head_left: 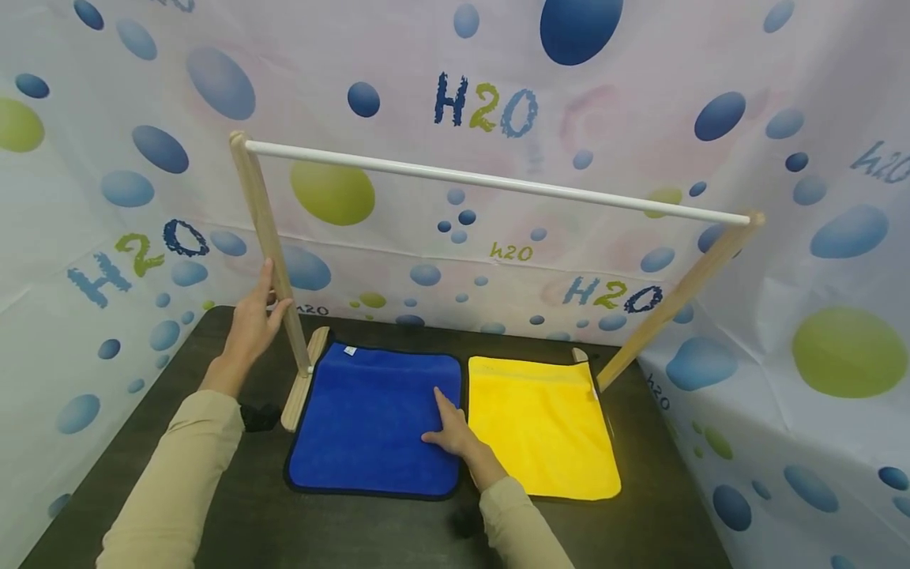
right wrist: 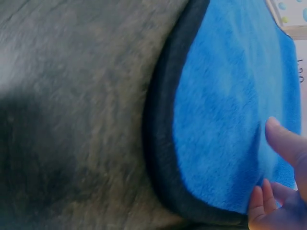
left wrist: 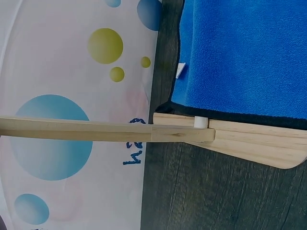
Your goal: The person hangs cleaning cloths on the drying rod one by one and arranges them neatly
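Note:
A wooden rack with a white bar (head_left: 498, 182) stands at the back. My left hand (head_left: 250, 320) is at its left wooden post (head_left: 259, 197), the index finger pointing up and overlapping the post, the thumb out to the side; the left wrist view does not show this hand. Below lies a blue towel (head_left: 370, 419) with dark edging, spread flat, a small white tag (left wrist: 180, 70) near its far left corner. Over its right side, my right hand (head_left: 453, 429) has its index finger and thumb spread apart. The towel's near edge also curves through the right wrist view.
A yellow towel (head_left: 543, 427) lies flat to the right, beside the rack's right post (head_left: 675, 304). The left wooden foot (left wrist: 254, 139) rests next to the blue towel on the dark table (head_left: 341, 533). A white curtain with bubble prints (head_left: 405, 95) surrounds the back and sides.

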A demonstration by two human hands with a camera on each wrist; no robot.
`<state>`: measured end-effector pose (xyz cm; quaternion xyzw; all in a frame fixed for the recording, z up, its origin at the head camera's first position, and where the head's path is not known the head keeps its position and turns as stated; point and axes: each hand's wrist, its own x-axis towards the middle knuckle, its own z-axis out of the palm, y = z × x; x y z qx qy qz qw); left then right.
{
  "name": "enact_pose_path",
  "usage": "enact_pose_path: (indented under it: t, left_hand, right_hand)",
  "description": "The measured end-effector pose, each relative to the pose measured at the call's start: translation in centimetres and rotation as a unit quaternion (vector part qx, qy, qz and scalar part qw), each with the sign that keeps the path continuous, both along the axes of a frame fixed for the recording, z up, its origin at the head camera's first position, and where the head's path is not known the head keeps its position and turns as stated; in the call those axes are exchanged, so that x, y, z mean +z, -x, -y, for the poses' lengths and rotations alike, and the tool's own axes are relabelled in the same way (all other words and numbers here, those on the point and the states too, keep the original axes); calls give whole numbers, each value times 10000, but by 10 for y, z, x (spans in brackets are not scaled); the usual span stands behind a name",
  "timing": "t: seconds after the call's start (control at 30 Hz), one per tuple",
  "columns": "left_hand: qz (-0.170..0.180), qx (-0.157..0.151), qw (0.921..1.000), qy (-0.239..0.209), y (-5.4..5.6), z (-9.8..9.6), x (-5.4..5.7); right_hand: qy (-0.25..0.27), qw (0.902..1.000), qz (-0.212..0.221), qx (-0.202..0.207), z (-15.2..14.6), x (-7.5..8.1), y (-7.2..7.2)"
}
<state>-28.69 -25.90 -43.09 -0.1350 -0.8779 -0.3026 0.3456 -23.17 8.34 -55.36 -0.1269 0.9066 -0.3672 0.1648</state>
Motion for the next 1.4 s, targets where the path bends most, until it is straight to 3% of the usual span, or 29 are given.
enact_pose_path:
  t: [0.3, 0.57, 0.73, 1.0, 1.23, 1.4]
  left_hand:
    - [67, 25, 10000, 7, 2, -4, 2]
    - [-10, -5, 10000, -35, 2, -6, 2]
    - [41, -11, 10000, -73, 2, -7, 2]
    - [103, 67, 9998, -159, 1, -7, 3]
    - [78, 78, 9996, -254, -2, -7, 4]
    - [167, 134, 9993, -295, -1, -5, 4]
  right_hand:
    - [-311, 9993, -175, -78, -3, -4, 2]
    - [-633, 9962, -474, 367, -7, -2, 4]
    - [-547, 9970, -395, 373, -10, 3, 3]
    - [313, 9957, -713, 495, -15, 15, 3]
    - [1215, 9847, -1135, 525, -13, 30, -1]
    - [1811, 9705, -1473, 608, -9, 61, -9]
